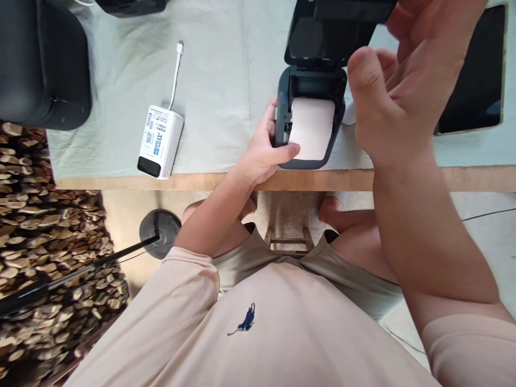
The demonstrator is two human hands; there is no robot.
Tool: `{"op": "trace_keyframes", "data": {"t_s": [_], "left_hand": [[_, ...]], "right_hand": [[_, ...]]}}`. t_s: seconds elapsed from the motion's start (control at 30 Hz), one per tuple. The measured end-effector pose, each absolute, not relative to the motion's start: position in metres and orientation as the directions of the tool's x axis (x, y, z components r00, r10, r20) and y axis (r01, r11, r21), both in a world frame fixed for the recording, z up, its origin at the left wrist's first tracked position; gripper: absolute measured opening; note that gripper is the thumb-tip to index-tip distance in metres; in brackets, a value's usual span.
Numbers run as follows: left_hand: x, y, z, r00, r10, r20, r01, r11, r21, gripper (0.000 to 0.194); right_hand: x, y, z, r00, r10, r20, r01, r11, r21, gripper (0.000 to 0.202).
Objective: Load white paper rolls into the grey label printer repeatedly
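Observation:
A dark label printer point(284, 107) stands near the table's front edge with its black lid point(318, 37) swung up. A white paper roll point(312, 126) lies in its bay. My left hand point(268, 145) is closed around the printer's left side, its thumb resting over the lower left corner of the roll. Up at the right, my right hand point(403, 80) is at the lid's right edge, with the thumb near the edge and fingers partly hidden at the lid's upper corner. A small white round object point(349, 114), mostly covered, lies between the printer and my right wrist.
To the left lies a white power bank point(161, 142) with a short cable point(176, 75). A black case point(44, 64) occupies the left corner. A dark-screened tablet point(475, 80) lies at the right. Below are the wooden table edge point(193, 181), a round stand base point(160, 234) and stacked firewood point(52, 226).

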State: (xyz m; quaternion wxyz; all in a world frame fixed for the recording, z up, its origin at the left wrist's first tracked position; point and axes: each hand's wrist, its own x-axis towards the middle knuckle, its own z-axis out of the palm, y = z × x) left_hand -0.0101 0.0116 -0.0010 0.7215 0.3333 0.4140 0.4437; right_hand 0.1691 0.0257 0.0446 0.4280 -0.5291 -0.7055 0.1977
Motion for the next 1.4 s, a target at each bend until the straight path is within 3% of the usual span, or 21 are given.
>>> {"op": "trace_keyframes", "data": {"t_s": [0.13,0.37,0.53,0.6,0.73,0.83,0.9,1.0,1.1,1.27,1.4], "left_hand": [[-0.011,0.012,-0.002,0.277,0.927,-0.252,-0.328,0.338,0.882,0.073],[-0.008,0.013,0.004,0.270,0.918,-0.290,-0.406,0.381,0.831,0.079],[-0.011,0.013,-0.003,0.310,0.927,-0.211,-0.464,0.341,0.818,0.081],[-0.011,0.015,-0.006,0.324,0.927,-0.187,-0.485,0.332,0.809,0.074],[-0.010,0.017,-0.009,0.259,0.938,-0.232,-0.499,0.336,0.799,0.041],[-0.009,0.017,-0.008,0.271,0.928,-0.255,-0.506,0.363,0.782,0.034],[-0.009,0.016,-0.008,0.278,0.927,-0.253,-0.500,0.365,0.786,0.032],[-0.011,0.014,-0.010,0.238,0.940,-0.243,-0.463,0.330,0.822,0.024],[-0.012,0.013,-0.012,0.213,0.954,-0.211,-0.452,0.288,0.844,0.028],[-0.011,0.015,-0.011,0.275,0.948,-0.163,-0.455,0.277,0.846,0.024],[-0.011,0.014,-0.006,0.281,0.936,-0.210,-0.475,0.326,0.818,0.027]], "right_hand": [[0.166,0.027,0.044,-0.049,0.848,0.528,0.528,0.471,-0.707,0.039],[0.167,0.026,0.028,-0.204,0.855,0.476,0.492,0.510,-0.706,0.020],[0.169,0.025,0.017,-0.215,0.867,0.449,0.520,0.491,-0.699,0.017],[0.169,0.025,0.015,-0.226,0.848,0.478,0.517,0.521,-0.679,0.018],[0.170,0.026,0.021,-0.286,0.804,0.521,0.498,0.589,-0.636,0.016],[0.169,0.026,0.033,-0.292,0.800,0.524,0.493,0.595,-0.635,0.021],[0.168,0.027,0.044,-0.272,0.850,0.452,0.514,0.525,-0.678,0.032],[0.166,0.027,0.060,-0.287,0.940,0.182,0.573,0.321,-0.754,0.054],[0.163,0.028,0.070,-0.332,0.943,-0.014,0.619,0.207,-0.757,0.058],[0.159,0.027,0.073,-0.306,0.949,-0.081,0.662,0.151,-0.734,0.056],[0.158,0.025,0.069,-0.291,0.956,-0.038,0.629,0.162,-0.760,0.050]]}}
